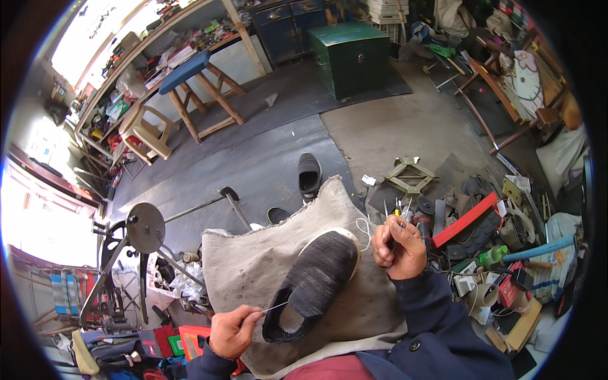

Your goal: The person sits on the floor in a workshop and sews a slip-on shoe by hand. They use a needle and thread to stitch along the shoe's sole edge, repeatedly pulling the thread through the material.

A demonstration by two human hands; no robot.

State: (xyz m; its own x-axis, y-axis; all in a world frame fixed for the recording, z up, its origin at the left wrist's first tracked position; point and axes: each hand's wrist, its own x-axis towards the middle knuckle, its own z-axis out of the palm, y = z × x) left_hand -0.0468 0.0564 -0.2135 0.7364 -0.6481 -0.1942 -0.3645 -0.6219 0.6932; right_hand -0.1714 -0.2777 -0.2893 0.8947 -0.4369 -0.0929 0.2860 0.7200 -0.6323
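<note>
The dark knit shoe point(324, 266) lies on the grey cloth point(237, 269) over your lap, long axis diagonal: opening near-left, toe far-right. Your left hand point(232, 330) is nearer the opening, just left of it; its fingers are closed on a thin metal rod point(273, 308) that reaches over the shoe's rim. Your right hand point(400, 246) is beside the toe, apart from it, fingertips pinched; what they grip you cannot confirm. White thread point(369, 234) loops between toe and right hand. Outward, a dark slip-on point(309, 175) sits on the floor.
</note>
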